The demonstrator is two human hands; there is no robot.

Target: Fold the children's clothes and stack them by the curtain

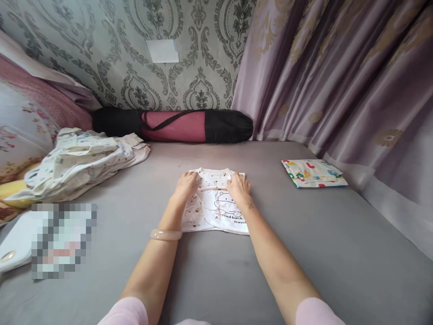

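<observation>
A small white baby top (208,214) lies on the grey bed sheet (209,275) in front of me. It has a line-drawn cartoon animal and lettering on its front. Its upper part is folded over into a band printed with tiny figures. At the left end of this band, my left hand (187,186) is closed on the cloth, with a pale bangle (165,234) on the wrist. My right hand (240,187) pinches the band's other end. Both hands partly cover the garment's sides.
A folded, colourful printed cloth (313,175) rests at the right. Crumpled pale clothing (84,153) is heaped at the left, near a white object (20,239) and a pixelated item (64,239). A black and pink rolled bag (176,125) lines the wall; curtains (304,67) hang right.
</observation>
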